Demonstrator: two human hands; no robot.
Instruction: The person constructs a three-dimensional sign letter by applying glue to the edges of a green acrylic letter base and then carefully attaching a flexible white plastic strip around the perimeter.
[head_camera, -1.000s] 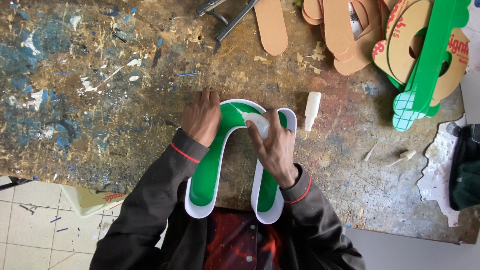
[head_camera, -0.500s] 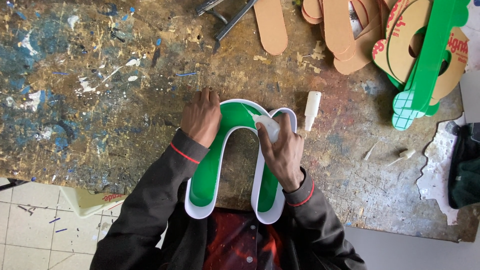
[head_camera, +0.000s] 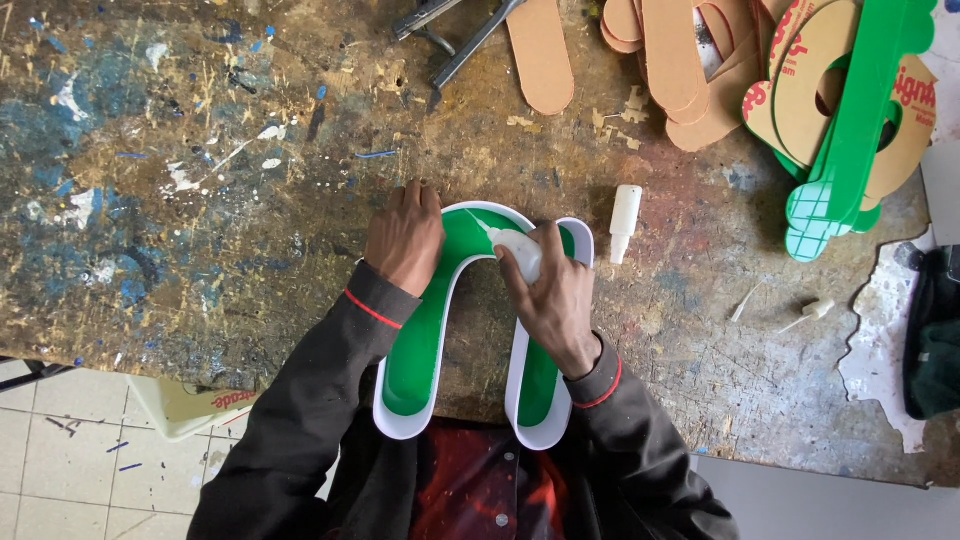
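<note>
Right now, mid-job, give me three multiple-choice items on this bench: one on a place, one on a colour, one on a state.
1. Where does the small white cap lie?
A. Right of the arch-shaped letter tray
B. Inside the tray
C. On the floor

2. What colour is the inside face of the arch-shaped letter tray with a white rim?
A. Blue
B. Green
C. Tan

3. What is the right hand doing?
A. Resting open on the bench
B. Holding pliers
C. Gripping a small white squeeze bottle

Answers: 1 A, the cap rests on the paint-stained wooden bench just right of the tray's top. 2 B, green shows between the white walls. 3 C, the fingers wrap the bottle, nozzle pointing into the tray's curve, while the left hand presses the tray's top left.
</note>
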